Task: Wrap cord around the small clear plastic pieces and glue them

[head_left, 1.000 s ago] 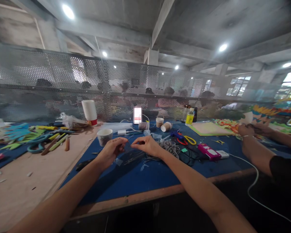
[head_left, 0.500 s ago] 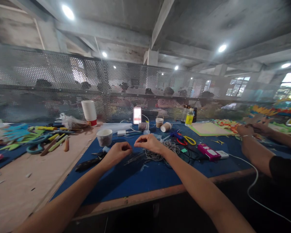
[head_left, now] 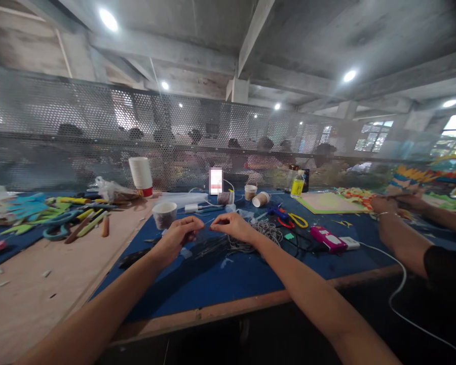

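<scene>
Over the blue mat my two hands face each other with a small gap between the fingertips. My left hand is closed in a pinch, and so is my right hand. A faint thin line seems to cross the gap, too fine to name. Just right of my right hand, partly behind it, lies a tangled bundle of grey cord. Thin dark strands lie on the mat below the fingers. Beyond my left hand stands a paper cup, and a black-handled tool is partly covered by my left forearm.
A propped phone stands near a spool. Pliers, a magenta box and a white cable lie to the right. Scissors and a cup stack sit left. A co-worker's hands work at far right.
My left hand has risen slightly and turned, its fingertips staying close to the right hand's. My right hand keeps its pinch in nearly the same spot.
</scene>
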Demonstrator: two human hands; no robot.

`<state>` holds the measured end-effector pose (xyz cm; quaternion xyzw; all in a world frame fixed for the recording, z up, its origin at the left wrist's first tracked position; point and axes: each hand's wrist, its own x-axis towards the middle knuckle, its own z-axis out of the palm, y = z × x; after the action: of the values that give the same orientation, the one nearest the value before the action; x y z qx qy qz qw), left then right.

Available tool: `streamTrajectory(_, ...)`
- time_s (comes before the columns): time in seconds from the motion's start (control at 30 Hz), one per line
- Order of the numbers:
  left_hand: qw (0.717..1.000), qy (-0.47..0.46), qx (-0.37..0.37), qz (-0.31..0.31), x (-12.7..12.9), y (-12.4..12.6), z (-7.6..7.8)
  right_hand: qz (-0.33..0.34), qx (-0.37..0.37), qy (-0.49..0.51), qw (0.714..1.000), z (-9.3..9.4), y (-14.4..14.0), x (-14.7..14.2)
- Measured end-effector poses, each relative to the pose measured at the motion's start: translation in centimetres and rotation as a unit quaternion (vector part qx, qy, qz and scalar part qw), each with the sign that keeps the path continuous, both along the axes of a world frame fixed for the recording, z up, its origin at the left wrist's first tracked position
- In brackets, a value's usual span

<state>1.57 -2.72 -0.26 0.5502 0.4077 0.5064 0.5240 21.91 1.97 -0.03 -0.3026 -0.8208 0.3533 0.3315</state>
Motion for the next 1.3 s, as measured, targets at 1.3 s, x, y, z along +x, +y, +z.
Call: streamTrajectory(1.3,0.997,0.062,0.003,-0.056,0.2,-0.5,0.1,0.006,-0.061,0.038,0.997,-0.2,0.6,0.3)
